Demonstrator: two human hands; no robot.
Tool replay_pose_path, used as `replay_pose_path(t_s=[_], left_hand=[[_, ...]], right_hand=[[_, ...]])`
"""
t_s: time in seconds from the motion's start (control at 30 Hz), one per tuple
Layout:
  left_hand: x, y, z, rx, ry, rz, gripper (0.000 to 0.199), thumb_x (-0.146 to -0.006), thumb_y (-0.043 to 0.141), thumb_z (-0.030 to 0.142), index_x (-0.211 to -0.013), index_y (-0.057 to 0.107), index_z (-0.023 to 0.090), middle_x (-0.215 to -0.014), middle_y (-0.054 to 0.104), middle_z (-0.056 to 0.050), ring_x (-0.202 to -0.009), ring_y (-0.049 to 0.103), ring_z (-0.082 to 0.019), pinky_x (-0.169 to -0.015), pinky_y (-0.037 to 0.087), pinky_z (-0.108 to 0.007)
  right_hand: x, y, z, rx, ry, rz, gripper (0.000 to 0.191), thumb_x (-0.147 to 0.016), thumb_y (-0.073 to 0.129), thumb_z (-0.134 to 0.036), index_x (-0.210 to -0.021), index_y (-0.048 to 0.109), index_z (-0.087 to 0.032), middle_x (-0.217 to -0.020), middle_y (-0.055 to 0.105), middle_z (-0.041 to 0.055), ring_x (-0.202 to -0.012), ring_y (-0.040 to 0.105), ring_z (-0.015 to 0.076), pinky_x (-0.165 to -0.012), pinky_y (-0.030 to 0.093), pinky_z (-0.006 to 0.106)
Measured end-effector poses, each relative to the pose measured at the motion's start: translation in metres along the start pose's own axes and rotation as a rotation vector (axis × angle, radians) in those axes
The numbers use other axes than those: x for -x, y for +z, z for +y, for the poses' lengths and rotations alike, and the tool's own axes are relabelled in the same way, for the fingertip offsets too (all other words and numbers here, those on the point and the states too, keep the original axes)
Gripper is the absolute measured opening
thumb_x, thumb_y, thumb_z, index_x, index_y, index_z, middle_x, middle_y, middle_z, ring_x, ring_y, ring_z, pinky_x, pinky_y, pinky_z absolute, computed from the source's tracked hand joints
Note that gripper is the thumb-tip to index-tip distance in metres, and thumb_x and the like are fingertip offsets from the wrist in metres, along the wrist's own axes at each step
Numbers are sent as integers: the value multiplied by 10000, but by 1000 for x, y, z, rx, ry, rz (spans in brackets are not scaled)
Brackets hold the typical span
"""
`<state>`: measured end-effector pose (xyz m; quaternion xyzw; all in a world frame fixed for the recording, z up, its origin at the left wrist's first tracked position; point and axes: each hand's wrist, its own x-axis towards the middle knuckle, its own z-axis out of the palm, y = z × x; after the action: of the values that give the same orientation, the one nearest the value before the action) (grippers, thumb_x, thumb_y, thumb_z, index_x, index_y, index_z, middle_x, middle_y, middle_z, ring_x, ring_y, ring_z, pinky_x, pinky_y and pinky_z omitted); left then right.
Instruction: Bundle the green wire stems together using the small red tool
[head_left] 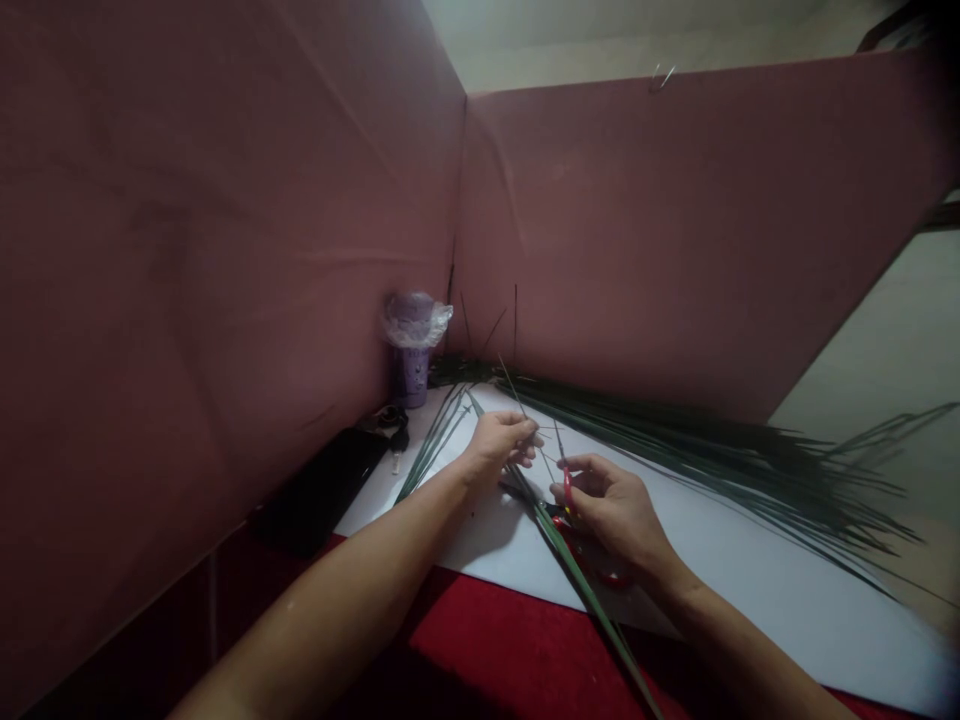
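My left hand point(506, 438) is closed in a pinch on a thin leaf strip point(513, 380), which slants from upper left down toward my right hand. My right hand point(611, 500) grips red-handled scissors point(568, 490) with the slim tip pointing up, close to the strip's lower end. Short thin strip ends stick out between the two hands. Beneath them, a bundle of long green leaves point(574, 570) runs diagonally across the white sheet point(487, 545) toward me. A second pair of scissors with red loops point(616, 579) lies partly hidden under my right hand.
A large pile of long green leaves point(675, 430) stretches along the back and right. More leaf strips point(435, 445) lie at left. A purple cup in clear plastic point(412, 370), keys point(396, 455) and a black flat object point(322, 490) sit left. Pink partitions point(637, 230) enclose the table; red cloth point(480, 640) covers its front.
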<state>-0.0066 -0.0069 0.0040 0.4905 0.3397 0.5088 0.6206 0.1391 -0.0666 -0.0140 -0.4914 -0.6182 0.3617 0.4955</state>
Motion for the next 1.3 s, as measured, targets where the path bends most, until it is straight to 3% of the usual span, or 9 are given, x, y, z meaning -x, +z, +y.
replay_pose_path(t_s=[0.13, 0.23, 0.37, 0.53, 0.73, 0.9, 1.1, 1.3], left_hand=[[0, 0, 3, 42, 18, 74, 90, -745, 571, 169, -716, 525, 97, -632, 583, -39, -439, 510, -66, -450, 424, -201], [2, 0, 2, 56, 14, 13, 131, -737, 591, 212, -759, 533, 97, -664, 594, -49, -457, 527, -74, -458, 430, -207], [7, 4, -5, -7, -56, -191, 189, -679, 645, 238, -762, 562, 90, -672, 608, -59, -433, 515, -72, -419, 390, -196], [20, 17, -14, -99, -183, -514, 159, -631, 665, 214, -718, 597, 99, -602, 603, -28, -440, 534, -88, -410, 361, -191], [29, 22, -16, -151, -275, -654, 178, -651, 672, 279, -671, 618, 111, -550, 588, -11, -394, 486, -64, -389, 304, -190], [32, 28, -23, -149, -288, -612, 242, -622, 692, 335, -685, 607, 118, -561, 597, -19, -389, 488, -78, -379, 311, -197], [30, 33, -29, -125, -222, -515, 207, -618, 673, 287, -657, 554, 122, -504, 568, -7, -389, 509, -95, -397, 357, -200], [17, 26, -23, -100, -77, -280, 88, -650, 590, 174, -623, 531, 116, -519, 584, -6, -325, 432, -51, -332, 287, -169]], right_hand=[[1, 2, 0, -88, 100, -74, 308, -637, 676, -338, -859, 580, -147, -522, 537, -40, -419, 472, 97, -386, 386, 218], [0, 0, -4, -58, 15, 24, 333, -632, 684, -352, -870, 586, -142, -573, 566, -16, -497, 525, 124, -443, 432, 242], [-4, -7, -7, -21, -100, 243, 344, -639, 684, -355, -901, 587, -153, -684, 622, 19, -634, 577, 155, -556, 466, 265], [-8, -13, -6, 42, -121, 368, 347, -651, 667, -375, -909, 587, -156, -636, 629, 17, -548, 571, 155, -496, 449, 266], [-11, -17, -8, 67, -113, 445, 343, -643, 671, -364, -893, 579, -147, -645, 613, 20, -451, 519, 118, -407, 422, 240], [-10, -16, -13, -6, -152, 498, 314, -641, 687, -314, -888, 566, -161, -654, 599, 11, -493, 524, 115, -425, 432, 230], [-6, -14, -19, 6, -222, 527, 301, -673, 662, -316, -912, 552, -171, -626, 574, -10, -459, 490, 97, -449, 441, 246], [-10, -17, -9, -25, -198, 469, 322, -655, 671, -327, -913, 561, -168, -691, 601, 9, -475, 496, 95, -434, 428, 233]])
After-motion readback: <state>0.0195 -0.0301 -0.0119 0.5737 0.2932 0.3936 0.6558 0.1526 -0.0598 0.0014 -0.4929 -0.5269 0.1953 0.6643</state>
